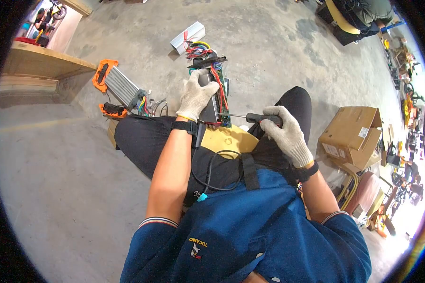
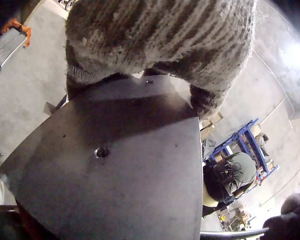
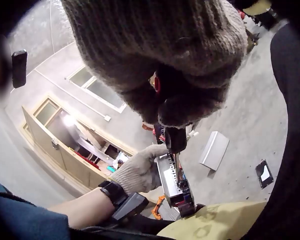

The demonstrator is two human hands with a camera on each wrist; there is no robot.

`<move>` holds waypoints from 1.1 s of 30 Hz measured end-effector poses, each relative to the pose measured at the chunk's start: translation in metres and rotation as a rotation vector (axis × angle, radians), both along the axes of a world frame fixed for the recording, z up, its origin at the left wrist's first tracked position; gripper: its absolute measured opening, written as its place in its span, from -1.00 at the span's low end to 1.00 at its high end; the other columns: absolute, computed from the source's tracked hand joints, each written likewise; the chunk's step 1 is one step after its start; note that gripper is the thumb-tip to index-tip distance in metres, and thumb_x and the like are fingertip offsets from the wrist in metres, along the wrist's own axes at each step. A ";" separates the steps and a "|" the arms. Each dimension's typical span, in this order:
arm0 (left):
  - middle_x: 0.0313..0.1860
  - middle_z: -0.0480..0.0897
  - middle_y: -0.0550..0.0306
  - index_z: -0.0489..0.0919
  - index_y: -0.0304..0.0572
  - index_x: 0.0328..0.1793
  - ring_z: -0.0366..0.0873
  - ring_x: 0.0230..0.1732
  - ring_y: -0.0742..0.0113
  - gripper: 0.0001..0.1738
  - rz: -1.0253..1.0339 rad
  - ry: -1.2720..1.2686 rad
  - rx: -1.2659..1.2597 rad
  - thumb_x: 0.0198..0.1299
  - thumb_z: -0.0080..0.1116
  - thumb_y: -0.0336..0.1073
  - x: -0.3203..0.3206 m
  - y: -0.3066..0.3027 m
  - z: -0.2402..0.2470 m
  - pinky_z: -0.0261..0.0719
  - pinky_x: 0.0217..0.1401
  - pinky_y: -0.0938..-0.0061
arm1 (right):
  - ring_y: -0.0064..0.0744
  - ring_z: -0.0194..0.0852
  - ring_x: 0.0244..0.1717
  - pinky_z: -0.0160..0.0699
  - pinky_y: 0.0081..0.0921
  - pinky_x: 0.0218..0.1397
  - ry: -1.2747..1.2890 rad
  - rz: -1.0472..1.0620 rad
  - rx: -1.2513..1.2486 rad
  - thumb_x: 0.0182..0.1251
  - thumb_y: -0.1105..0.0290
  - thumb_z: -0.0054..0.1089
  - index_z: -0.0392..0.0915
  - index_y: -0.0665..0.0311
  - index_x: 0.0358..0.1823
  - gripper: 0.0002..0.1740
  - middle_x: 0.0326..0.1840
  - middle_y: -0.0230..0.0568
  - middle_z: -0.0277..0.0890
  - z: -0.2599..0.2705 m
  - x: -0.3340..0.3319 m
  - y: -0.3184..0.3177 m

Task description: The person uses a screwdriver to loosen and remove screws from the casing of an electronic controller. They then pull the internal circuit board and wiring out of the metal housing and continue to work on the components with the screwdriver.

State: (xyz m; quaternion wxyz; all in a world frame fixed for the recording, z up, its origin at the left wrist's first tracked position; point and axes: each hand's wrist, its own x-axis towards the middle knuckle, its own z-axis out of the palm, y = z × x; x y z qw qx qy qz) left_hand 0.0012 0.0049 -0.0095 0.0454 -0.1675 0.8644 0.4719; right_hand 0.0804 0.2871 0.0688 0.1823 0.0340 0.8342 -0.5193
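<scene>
My left hand [image 1: 197, 96], in a knitted work glove, grips an electronic controller unit [image 1: 217, 101] above my lap. The unit has a green circuit board, red and black wires, and a flat grey metal plate [image 2: 140, 185] with small holes, which fills much of the left wrist view. My gloved right hand [image 1: 288, 134] holds a screwdriver [image 1: 257, 118] by its dark handle. The shaft points left, its tip right at the side of the unit. In the right wrist view the screwdriver [image 3: 175, 141] overlaps the row of parts along the unit [image 3: 171, 182].
A silver metal housing [image 1: 189, 37] lies on the concrete floor beyond the unit. To the left is a finned aluminium controller [image 1: 123, 87] with orange brackets [image 1: 104, 75] and loose wires. A cardboard box [image 1: 347, 137] stands at the right. A phone [image 3: 264, 173] lies on the floor.
</scene>
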 end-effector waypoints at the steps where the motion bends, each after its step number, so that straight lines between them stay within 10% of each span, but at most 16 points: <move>1: 0.18 0.81 -0.20 0.72 -0.19 0.42 0.78 0.20 0.00 -0.26 0.000 0.000 0.000 0.14 0.54 0.00 0.000 0.000 -0.002 0.69 0.31 0.17 | -0.62 0.60 -0.29 0.64 -0.53 -0.16 -0.017 -0.019 -0.013 0.52 0.32 0.41 0.63 0.40 0.30 -0.56 -0.20 -0.34 0.68 0.001 0.000 -0.001; 14: 0.15 0.83 -0.19 0.71 -0.18 0.43 0.80 0.16 0.01 -0.26 0.000 0.000 0.019 0.13 0.53 0.00 0.000 0.001 0.000 0.70 0.29 0.21 | -0.47 0.71 -0.31 0.71 -0.46 -0.16 -0.323 -0.116 0.040 0.63 0.19 0.35 0.64 0.42 0.24 -0.57 -0.31 -0.19 0.69 0.021 -0.011 -0.009; 19: 0.16 0.83 -0.18 0.71 -0.18 0.44 0.80 0.15 0.02 -0.26 0.010 -0.014 0.059 0.14 0.52 -0.01 0.001 0.002 0.005 0.70 0.28 0.22 | -0.04 0.81 0.06 0.73 -0.25 0.20 0.260 0.188 0.145 0.61 0.24 0.35 0.64 0.38 0.24 -0.61 -0.01 0.06 0.76 0.000 -0.008 0.003; 28: 0.19 0.81 -0.24 0.71 -0.21 0.43 0.77 0.24 -0.06 -0.22 -0.015 0.009 -0.003 0.11 0.50 0.05 0.000 0.001 0.004 0.68 0.32 0.15 | -0.01 0.81 0.14 0.71 -0.18 0.19 -0.090 0.037 0.159 0.61 0.20 0.38 0.68 0.29 0.24 -0.63 0.08 0.05 0.75 0.010 -0.022 -0.001; 33: 0.15 0.83 -0.24 0.72 -0.21 0.43 0.79 0.20 -0.06 -0.23 -0.009 -0.009 0.007 0.11 0.50 0.03 -0.001 0.000 0.000 0.69 0.31 0.14 | -0.17 0.78 0.03 0.71 -0.30 0.16 0.212 0.134 0.064 0.46 0.36 0.39 0.68 0.31 0.20 -0.65 0.05 -0.04 0.72 0.010 -0.020 0.001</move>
